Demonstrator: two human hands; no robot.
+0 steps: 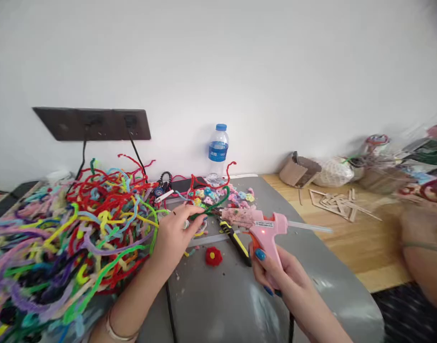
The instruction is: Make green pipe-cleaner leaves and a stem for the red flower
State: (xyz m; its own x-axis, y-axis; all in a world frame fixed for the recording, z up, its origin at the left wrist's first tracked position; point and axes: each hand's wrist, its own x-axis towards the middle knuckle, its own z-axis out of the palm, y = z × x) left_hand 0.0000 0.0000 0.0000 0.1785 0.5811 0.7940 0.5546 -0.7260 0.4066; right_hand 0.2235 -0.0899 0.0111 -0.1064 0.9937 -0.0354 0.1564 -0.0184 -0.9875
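Note:
My right hand (280, 274) is wrapped round the handle of a pink hot glue gun (270, 226); a clear glue stick (309, 226) juts from its back and a small light glows on its side. The gun's nozzle points left, at a green pipe cleaner (218, 205). My left hand (180, 228) pinches that pipe cleaner between thumb and fingers. Whether nozzle and pipe cleaner touch, I cannot tell. Just below lie a red pipe-cleaner flower (213, 256) with a yellow centre and yellow-and-black pliers (236, 243), partly hidden by the gun.
A tangled heap of coloured pipe cleaners (96, 228) covers the left side. Small fuzzy flowers (241, 195) and a water bottle (218, 150) stand behind my hands. Wooden sticks (341, 205) lie on the right, near another person's blurred arm (423, 252). Black cords (170, 309) cross the grey mat.

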